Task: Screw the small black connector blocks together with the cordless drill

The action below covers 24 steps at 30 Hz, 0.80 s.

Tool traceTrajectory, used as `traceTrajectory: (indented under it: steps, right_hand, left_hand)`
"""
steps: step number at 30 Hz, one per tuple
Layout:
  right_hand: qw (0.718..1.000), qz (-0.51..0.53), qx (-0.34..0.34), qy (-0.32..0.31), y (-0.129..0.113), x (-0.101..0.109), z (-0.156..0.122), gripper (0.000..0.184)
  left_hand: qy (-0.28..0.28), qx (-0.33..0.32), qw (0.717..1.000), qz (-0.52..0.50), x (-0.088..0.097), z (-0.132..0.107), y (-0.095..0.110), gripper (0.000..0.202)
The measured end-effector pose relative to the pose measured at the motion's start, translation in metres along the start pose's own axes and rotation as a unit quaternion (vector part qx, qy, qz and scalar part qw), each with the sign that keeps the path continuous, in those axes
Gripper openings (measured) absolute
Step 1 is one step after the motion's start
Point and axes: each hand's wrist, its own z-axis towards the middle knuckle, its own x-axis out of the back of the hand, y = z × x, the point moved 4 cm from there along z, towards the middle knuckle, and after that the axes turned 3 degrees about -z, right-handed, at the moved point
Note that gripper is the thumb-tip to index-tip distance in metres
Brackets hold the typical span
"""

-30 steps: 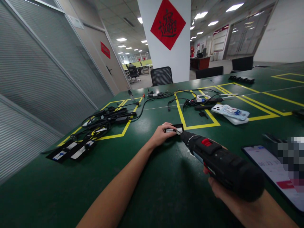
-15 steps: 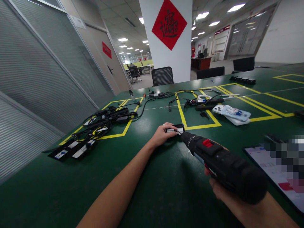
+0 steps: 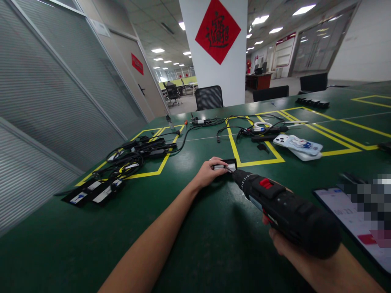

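Observation:
My left hand (image 3: pixel 207 172) rests on the green table (image 3: pixel 189 244) with its fingers closed around a small black module with a white label (image 3: pixel 226 165), pinning it down. My right hand (image 3: pixel 279 242) grips a black cordless screwdriver with a red switch (image 3: pixel 287 211). The tool's bit tip touches the module's near right end, just beside my left fingertips.
A tangle of black cables and adapters (image 3: pixel 137 152) lies in a yellow-taped box at left, with flat black modules (image 3: pixel 91 194) nearer the edge. Two phones in cases (image 3: pixel 297 145), tools and cords lie behind. A tablet (image 3: pixel 357 221) sits at right. Chairs (image 3: pixel 208 97) stand beyond the table.
Almost nothing has moved. The view shifted slightly; both hands and the screwdriver stay on the small module.

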Motion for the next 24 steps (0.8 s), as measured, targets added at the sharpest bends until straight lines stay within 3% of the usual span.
traceTrajectory:
  steps: [3,5,16,24]
  right_hand:
    - [0.998,-0.003,0.003,-0.068,0.0026,-0.0041,-0.0004,0.058]
    - [0.997,-0.003,0.002,-0.080,0.0045,-0.0044,-0.0004,0.061]
    - [0.999,0.012,0.022,-0.041,0.0090,-0.0055,0.0009,0.070]
    - [0.997,0.036,0.041,-0.048,0.0042,-0.0058,0.0024,0.075]
  left_hand:
    - [-0.001,0.001,1.000,-0.003,-0.0004,-0.0002,-0.0004,0.028]
    - [-0.001,0.001,1.000,-0.007,-0.0007,0.0000,-0.0008,0.028]
    - [-0.009,0.005,1.000,-0.014,-0.0013,0.0003,-0.0007,0.029]
    - [-0.013,0.015,1.000,-0.011,-0.0008,-0.0003,-0.0006,0.029]
